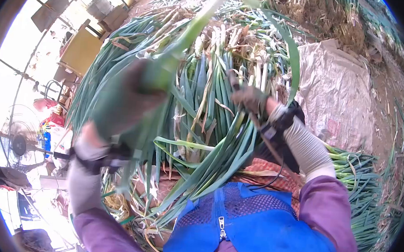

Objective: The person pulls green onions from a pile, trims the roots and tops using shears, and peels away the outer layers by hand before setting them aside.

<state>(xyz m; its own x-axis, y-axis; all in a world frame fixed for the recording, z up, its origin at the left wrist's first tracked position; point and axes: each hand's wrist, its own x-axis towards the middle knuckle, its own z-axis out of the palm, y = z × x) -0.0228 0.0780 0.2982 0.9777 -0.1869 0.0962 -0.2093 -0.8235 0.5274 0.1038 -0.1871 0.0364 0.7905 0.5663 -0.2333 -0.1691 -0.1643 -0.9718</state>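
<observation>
My left hand (131, 95), in a dark glove and smeared by motion, is closed around a green onion (192, 34). Its pale stalk points up past the top of the view. A long green leaf (291, 57) bends down on the right. My right hand (251, 100), also gloved, is wrapped around a slim dark stick-like tool (233, 79); a brownish tube (270, 147) runs back from it beneath the wrist. What kind of tool it is cannot be made out. Under both hands lies a large heap of green onions (212, 80), with leaves hanging toward me.
A pale woven sack (336, 88) lies right of the heap. More green onions (359, 193) are piled at lower right, and others (331, 18) at the back. On the left stand a fan (20, 145) and a yellow board (81, 49).
</observation>
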